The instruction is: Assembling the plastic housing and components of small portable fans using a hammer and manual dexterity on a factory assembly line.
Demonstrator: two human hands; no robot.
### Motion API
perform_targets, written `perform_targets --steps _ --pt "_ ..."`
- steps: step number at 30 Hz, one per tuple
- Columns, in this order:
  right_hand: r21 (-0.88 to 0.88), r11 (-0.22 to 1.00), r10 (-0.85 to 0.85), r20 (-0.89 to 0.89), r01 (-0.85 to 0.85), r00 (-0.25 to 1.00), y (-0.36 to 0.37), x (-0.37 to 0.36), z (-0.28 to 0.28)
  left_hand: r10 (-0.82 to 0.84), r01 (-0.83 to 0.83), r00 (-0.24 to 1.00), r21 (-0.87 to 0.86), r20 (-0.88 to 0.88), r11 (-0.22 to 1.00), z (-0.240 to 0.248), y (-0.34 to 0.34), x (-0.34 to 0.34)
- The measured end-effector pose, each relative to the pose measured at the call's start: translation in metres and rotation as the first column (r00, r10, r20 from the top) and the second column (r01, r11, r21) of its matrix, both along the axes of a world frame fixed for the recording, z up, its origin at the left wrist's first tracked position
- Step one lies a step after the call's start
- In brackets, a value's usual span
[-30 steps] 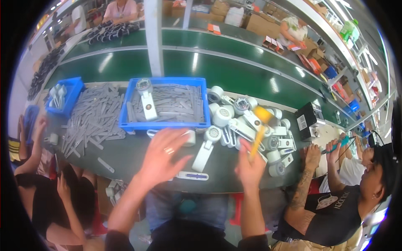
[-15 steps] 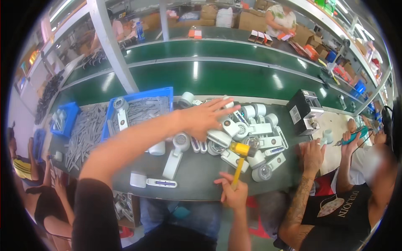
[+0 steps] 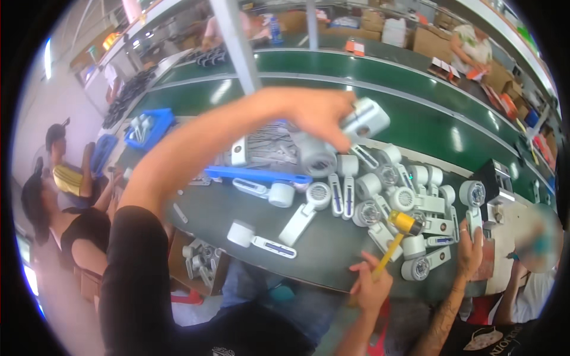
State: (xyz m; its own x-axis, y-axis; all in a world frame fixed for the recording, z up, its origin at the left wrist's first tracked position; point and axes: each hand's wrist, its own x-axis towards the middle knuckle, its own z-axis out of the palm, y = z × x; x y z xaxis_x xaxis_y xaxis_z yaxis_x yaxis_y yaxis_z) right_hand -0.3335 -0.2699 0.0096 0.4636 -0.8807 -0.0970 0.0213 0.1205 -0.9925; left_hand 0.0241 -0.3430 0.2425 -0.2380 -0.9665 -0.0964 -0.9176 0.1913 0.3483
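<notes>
My left hand (image 3: 317,115) is raised above the far side of the bench, its fingers closed on a white handheld fan (image 3: 369,120). A round fan head (image 3: 316,155), smeared by motion, hangs just below this hand; I cannot tell whether it belongs to the same fan. Low at the front edge, my right hand (image 3: 372,288) grips a mallet (image 3: 405,223) by its thin yellow handle. The mallet's yellow, dark-faced head is over a pile of white handheld fans (image 3: 404,197). Several more fans (image 3: 298,222) lie apart on the dark bench, left of the pile.
Thin grey strips fill a blue tray (image 3: 261,174) under my left forearm. Farther left stands a blue bin (image 3: 160,126) with white parts. At right, a co-worker's hand (image 3: 471,252) holds a fan (image 3: 473,199) beside a black-and-silver machine (image 3: 496,184). A box of fans (image 3: 202,261) sits below.
My view has swung left. My left hand, earlier spread over the pile, has closed on a fan and lifted it away up and left. The co-worker's hand now holds a fan by the pile.
</notes>
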Motion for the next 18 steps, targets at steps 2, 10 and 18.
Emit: perform_targets --steps 2,10,18 --pt "0.003 1.0 0.029 0.001 -0.029 1.0 -0.002 0.007 0.001 0.208 -0.209 0.975 0.015 0.075 0.978 -0.002 0.019 0.053" --pt "-0.013 1.0 0.012 -0.015 -0.012 1.0 0.001 0.009 -0.001 0.714 -0.75 0.661 0.22 0.229 0.624 -0.072 0.084 0.152" --pt "-0.015 1.0 0.008 -0.024 -0.008 1.0 0.001 0.007 -0.002 0.528 -0.642 0.749 0.241 0.401 0.728 -0.112 0.072 0.168"
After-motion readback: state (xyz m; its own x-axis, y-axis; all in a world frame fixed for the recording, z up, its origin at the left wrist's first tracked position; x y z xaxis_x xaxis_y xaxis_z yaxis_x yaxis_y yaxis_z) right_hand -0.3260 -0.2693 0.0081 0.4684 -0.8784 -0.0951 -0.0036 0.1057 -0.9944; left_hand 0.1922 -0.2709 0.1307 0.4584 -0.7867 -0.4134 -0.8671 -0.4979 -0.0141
